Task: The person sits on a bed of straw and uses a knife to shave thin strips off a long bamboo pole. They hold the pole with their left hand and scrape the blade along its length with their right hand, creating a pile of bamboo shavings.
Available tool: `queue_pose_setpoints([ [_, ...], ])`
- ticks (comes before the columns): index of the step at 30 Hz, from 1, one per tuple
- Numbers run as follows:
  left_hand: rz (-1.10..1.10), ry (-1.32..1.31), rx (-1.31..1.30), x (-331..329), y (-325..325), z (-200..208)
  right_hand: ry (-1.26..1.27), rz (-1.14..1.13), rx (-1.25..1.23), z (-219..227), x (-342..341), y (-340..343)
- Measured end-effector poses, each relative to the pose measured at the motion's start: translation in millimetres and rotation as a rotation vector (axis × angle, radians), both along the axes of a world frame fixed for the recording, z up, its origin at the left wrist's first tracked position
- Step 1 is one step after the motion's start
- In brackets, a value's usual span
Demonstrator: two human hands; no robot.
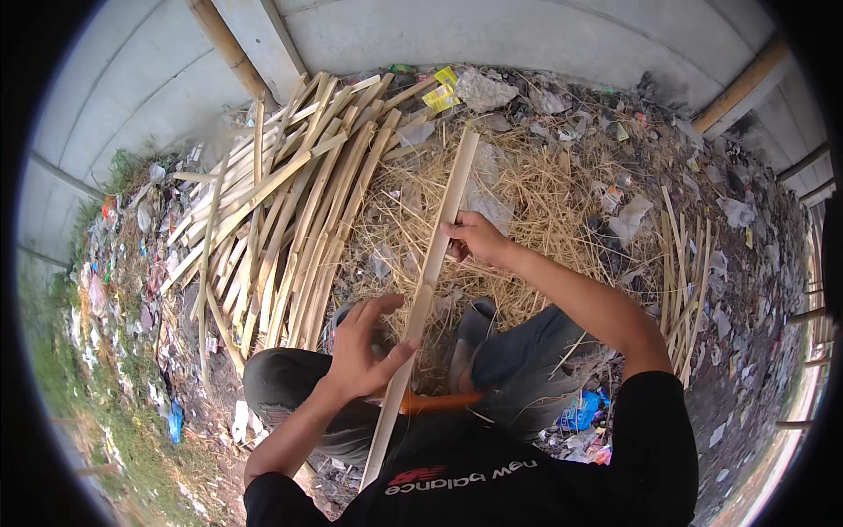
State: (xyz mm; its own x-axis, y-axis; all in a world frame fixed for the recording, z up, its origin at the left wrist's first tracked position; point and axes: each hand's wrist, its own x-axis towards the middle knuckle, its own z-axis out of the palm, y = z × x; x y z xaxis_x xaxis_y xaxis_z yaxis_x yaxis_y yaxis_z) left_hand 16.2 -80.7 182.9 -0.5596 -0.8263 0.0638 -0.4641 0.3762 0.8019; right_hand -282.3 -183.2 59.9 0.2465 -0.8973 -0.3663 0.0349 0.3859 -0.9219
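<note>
The right hand [477, 238] pinches a long bamboo strip [432, 263], the left hand [358, 351] spread beside it.

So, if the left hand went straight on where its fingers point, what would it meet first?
Most likely the strip held in the right hand: the left hand points toward it, its thumb overlapping it in view, though depth is unclear.

The bamboo strip [423, 303] partly hides an orange object [442, 403].
</note>
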Motion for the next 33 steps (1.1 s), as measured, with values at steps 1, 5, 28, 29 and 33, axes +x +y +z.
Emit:
queue_pose_setpoints([
  [1,0.012,-0.184,-0.236,-3.3,-5.1,-11.7,-0.020,0.012,-0.011,5.3,2.5,0.4],
  [5,-0.006,0.138,0.289,-14.5,36.1,-100.8,-0.092,0.125,-0.087,33.2,2.3,10.9],
  [28,0.232,0.437,0.804,-30.9,24.7,-31.4,1.049,-0.687,0.885,-284.2,-54.3,611.7],
  [29,0.234,0.440,0.813,-30.7,24.9,-33.1,0.949,-0.611,0.877,-273.6,-44.8,606.7],
  [33,0.275,0.441,0.864,-25.5,20.7,-37.9,0.884,-0.436,0.847,-260.4,-17.8,605.8],
])
